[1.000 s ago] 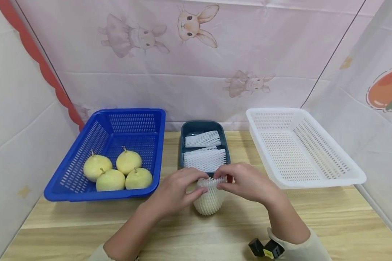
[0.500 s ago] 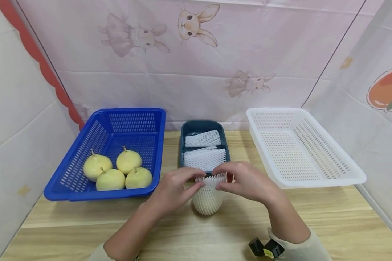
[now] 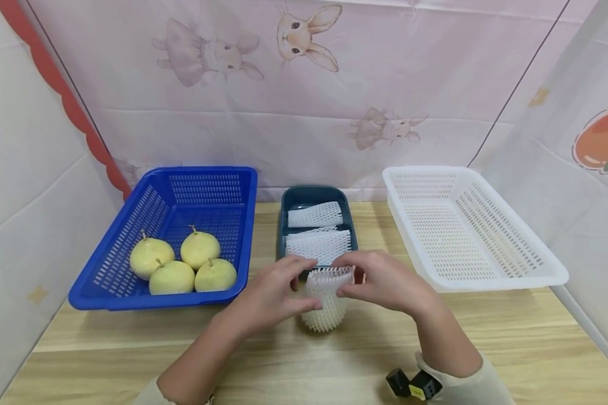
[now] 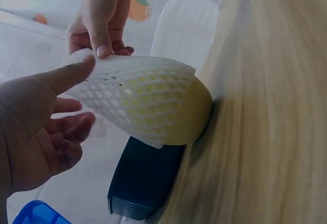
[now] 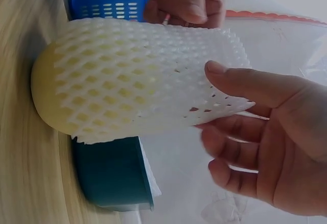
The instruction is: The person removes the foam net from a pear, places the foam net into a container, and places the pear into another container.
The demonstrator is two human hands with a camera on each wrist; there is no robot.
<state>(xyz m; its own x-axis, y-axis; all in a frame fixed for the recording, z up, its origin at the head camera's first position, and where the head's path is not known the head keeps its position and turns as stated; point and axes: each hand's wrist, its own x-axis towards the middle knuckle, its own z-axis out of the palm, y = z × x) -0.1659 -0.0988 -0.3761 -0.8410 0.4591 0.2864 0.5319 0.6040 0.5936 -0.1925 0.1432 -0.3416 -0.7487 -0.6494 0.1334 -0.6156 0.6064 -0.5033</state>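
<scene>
A pale yellow pear (image 4: 200, 113) stands on the table, its lower end bare. A white foam net sleeve (image 5: 127, 76) covers the rest and rises above the fruit as a loose, open collar. My right hand (image 3: 385, 284) pinches the collar's right side, thumb (image 5: 245, 81) outside. At the left side my left hand (image 3: 271, 295) has its fingers spread, the thumb touching the net and the index finger apart from the rim. Behind the pear, a dark teal box (image 3: 309, 194) holds flat foam net sleeves (image 3: 318, 245).
To the left stands a blue basket (image 3: 250, 225) with several pale yellow pears (image 3: 200, 250), stems up. A white basket (image 3: 410, 242) stands at the right with its slotted floor showing. Fabric walls close off the back and sides of the wooden table (image 3: 344, 371).
My left fingers have spread away from the sleeve's rim, which now shows as a wider, rounder opening. The right hand keeps its hold, and the pear stays in place.
</scene>
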